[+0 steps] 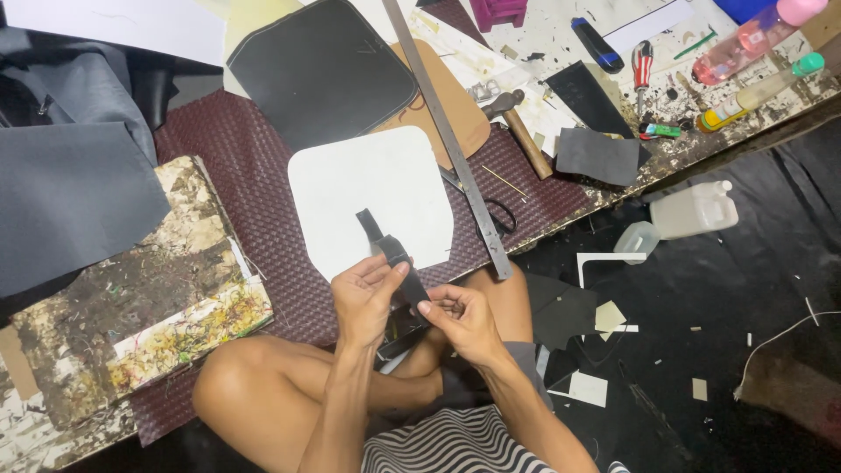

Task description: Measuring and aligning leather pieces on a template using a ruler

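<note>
A narrow black strip [385, 247] of leather-like material is held up over my lap. My left hand [366, 298] grips it near the middle, thumb pressed on its face. My right hand [460, 317] pinches its lower end, fingers curled. The strip's top end pokes up over a white rounded panel [350, 188] lying on a dark red woven sheet [236, 166]. Below my hands are my bare knees and a striped garment.
On the low worktable lie a black rounded panel [320, 70], a long metal ruler [451, 144], a hammer [521, 127], scissors [495, 215], a cutter and bottles [753, 35]. Grey cloth [70, 175] lies left. A white jug [692, 210] and scraps sit on the dark floor.
</note>
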